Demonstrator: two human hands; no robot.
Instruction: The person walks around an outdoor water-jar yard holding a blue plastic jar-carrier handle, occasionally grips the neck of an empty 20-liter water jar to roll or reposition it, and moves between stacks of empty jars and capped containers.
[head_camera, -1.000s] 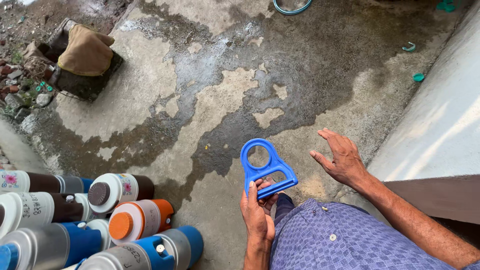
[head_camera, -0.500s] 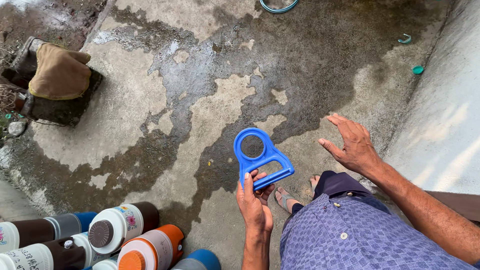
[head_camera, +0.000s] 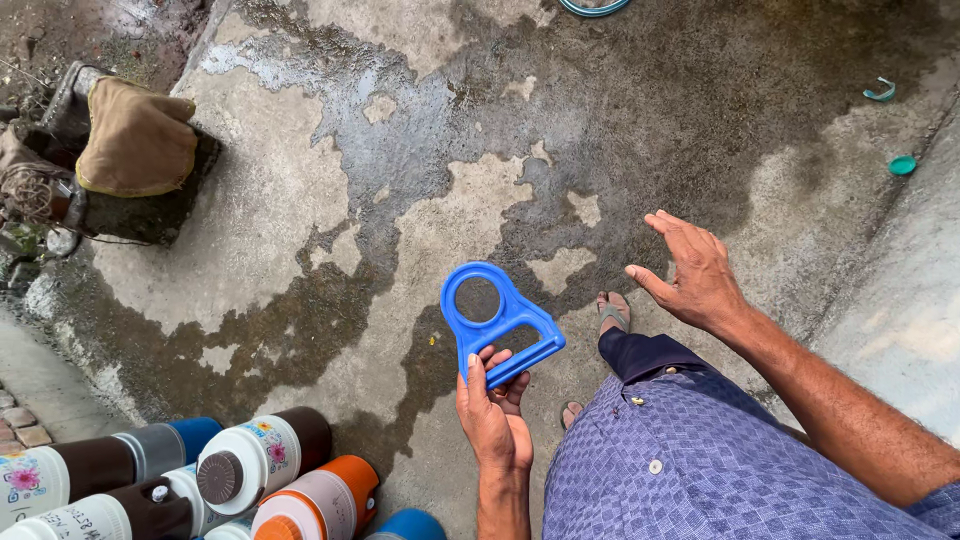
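My left hand (head_camera: 492, 415) grips the grip bar of a blue plastic handle piece (head_camera: 497, 322), which has a round ring at one end and a bar at the other. It is held out in front of me above the wet concrete floor (head_camera: 420, 150). My right hand (head_camera: 692, 272) is raised to the right, fingers spread, holding nothing. Below my hands I see my blue checked shirt (head_camera: 700, 460) and a foot in a sandal (head_camera: 612, 312).
Several flasks with brown, orange, blue and white parts (head_camera: 240, 470) lie stacked at the lower left. A tan cloth on a dark block (head_camera: 135, 150) sits at the upper left. A light concrete ledge (head_camera: 915, 320) runs along the right. Small green bits (head_camera: 902, 165) lie near it.
The view has shifted, so the flasks sit lower and further left in frame. My left hand still holds the blue handle piece; my right hand stays raised and spread.
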